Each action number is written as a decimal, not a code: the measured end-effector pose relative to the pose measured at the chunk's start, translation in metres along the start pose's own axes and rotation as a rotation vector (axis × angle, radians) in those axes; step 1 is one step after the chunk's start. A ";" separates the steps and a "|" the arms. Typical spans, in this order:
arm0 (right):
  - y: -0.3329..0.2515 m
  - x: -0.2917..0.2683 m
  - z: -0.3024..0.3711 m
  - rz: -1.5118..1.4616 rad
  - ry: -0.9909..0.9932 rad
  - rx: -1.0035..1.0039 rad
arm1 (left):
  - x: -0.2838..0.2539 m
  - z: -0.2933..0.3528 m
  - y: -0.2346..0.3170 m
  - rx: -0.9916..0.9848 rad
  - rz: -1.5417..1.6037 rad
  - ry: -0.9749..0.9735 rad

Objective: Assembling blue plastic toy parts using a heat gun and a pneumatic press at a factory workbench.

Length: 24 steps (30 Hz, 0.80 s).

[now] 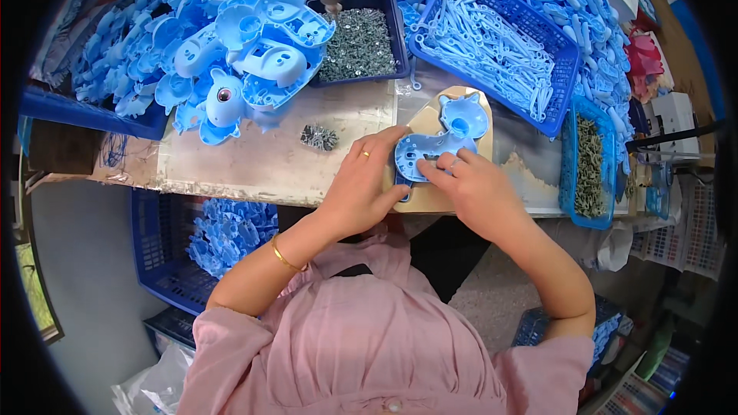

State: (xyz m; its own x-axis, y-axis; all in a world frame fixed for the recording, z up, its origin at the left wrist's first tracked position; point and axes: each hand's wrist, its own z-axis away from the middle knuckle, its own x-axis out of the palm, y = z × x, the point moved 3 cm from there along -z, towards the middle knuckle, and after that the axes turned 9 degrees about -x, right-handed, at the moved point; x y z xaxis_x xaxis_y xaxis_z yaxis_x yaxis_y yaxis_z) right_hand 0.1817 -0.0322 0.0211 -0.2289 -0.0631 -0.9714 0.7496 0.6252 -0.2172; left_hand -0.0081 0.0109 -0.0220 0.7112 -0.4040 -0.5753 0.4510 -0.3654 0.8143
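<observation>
While your half-open left hand [360, 178] lies left of the toy shell [438, 141], your curled right hand [478, 187] touches it; holds unclear.

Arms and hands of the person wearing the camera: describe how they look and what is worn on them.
Loose pink sleeves end around the elbows, leaving the forearms bare. The left wrist has a thin gold-coloured bracelet. The left hand and right hand are ungloved, each with a ring.
</observation>
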 end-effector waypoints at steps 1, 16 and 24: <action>-0.003 0.000 -0.001 0.043 -0.020 0.010 | 0.000 0.000 0.001 -0.010 -0.004 -0.004; 0.066 -0.018 -0.011 -0.501 0.018 0.154 | -0.005 0.001 0.008 -0.019 -0.101 -0.001; 0.195 -0.016 -0.022 0.297 0.260 0.481 | -0.004 -0.004 0.025 0.057 -0.177 0.029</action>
State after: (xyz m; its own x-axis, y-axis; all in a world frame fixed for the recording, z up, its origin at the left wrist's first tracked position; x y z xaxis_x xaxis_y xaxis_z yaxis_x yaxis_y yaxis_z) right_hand 0.3179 0.1080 -0.0041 -0.0661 0.2893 -0.9550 0.9866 0.1622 -0.0192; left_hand 0.0030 0.0067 0.0008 0.6389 -0.3049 -0.7063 0.5399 -0.4763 0.6940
